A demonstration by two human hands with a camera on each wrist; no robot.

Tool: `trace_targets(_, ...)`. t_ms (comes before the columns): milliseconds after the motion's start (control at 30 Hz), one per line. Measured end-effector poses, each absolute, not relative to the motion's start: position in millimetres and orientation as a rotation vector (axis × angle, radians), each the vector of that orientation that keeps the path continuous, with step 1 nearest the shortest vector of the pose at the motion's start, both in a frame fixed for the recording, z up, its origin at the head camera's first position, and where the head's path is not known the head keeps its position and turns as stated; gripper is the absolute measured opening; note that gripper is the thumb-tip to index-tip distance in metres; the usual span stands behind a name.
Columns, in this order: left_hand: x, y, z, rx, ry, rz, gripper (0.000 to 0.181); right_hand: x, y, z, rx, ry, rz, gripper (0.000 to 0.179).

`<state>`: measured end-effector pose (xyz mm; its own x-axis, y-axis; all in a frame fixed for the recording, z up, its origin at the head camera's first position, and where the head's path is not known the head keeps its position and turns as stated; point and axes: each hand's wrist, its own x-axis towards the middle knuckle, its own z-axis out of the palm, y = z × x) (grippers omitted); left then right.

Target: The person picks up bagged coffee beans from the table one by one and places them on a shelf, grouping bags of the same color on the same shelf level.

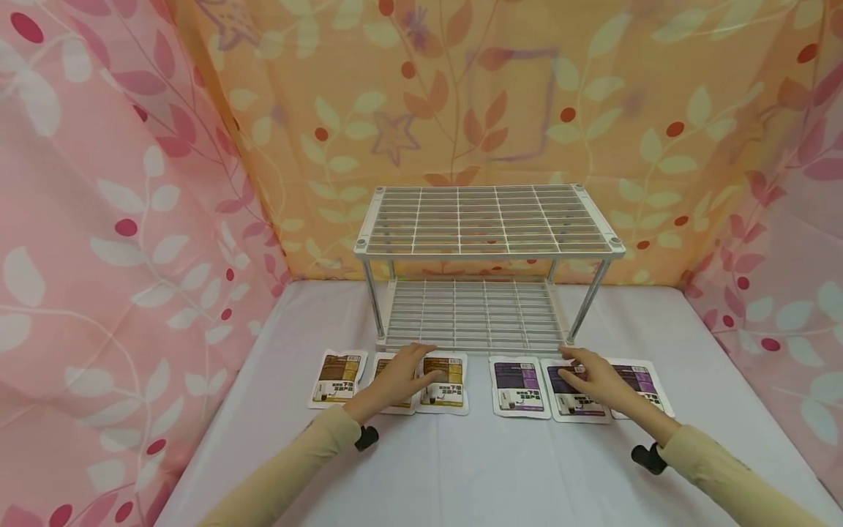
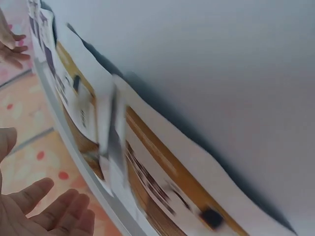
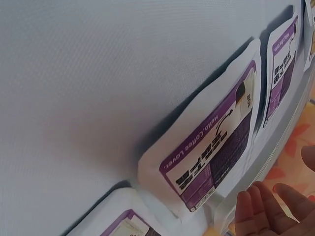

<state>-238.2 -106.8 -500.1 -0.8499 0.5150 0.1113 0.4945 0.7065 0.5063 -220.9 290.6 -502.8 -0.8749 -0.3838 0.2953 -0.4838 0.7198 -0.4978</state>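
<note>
Three flat white packets with brown and gold labels lie in a row on the left: an outer one [image 1: 337, 378], a middle one partly hidden by my left hand [image 1: 399, 379], and an inner one [image 1: 448, 383]. That hand hovers over them with its fingers extended and holds nothing. On the right are three similar packets with purple labels, the inner one [image 1: 520, 388], the middle one [image 3: 206, 142] and the outer one [image 1: 652, 384]. Over the middle purple packet is my right hand [image 1: 598, 378], fingers loosely extended and nothing in its grasp. One purple label reads "Hello, Coffee Lover."
A white two-tier wire rack [image 1: 487, 255] stands just behind the packets, its lower shelf [image 1: 470, 315] close to the table. White cloth covers the table [image 1: 454, 468]. Floral curtains [image 1: 461, 95] hang behind and on both sides.
</note>
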Motion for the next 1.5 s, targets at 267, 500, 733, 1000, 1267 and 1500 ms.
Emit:
trace_targets(267, -233.4, -85.9, -502.0, 0.893, 2.739, 0.957, 0.056, -221.5, 283.0, -508.8, 0.751, -2.744, 0.908, 0.046)
trace_targets(500, -226.0, -67.5, -499.5, 0.887, 2.694, 0.946, 0.055, -219.7, 280.0, -514.8, 0.734, -2.763, 0.912, 0.048)
trace_targets(733, -223.0, -52.0, -499.7, 0.876, 2.661, 0.926, 0.055, -218.8, 276.9, -520.3, 0.755, -2.743, 0.954, 0.044)
trace_targets(1000, -222.5, -36.8, -502.0, 0.910, 2.629, 0.956, 0.054, -217.7, 272.3, -524.3, 0.741, -2.769, 0.967, 0.045)
trace_targets(1267, -223.9, -18.4, -504.6, 0.854, 2.540, 0.952, 0.055, -218.8, 269.3, -527.3, 0.716, -2.751, 1.009, 0.042)
trace_targets(1500, -223.5, -7.4, -508.5, 0.854, 2.561, 0.893, 0.057, -218.1, 266.5, -528.1, 0.719, -2.746, 1.038, 0.041)
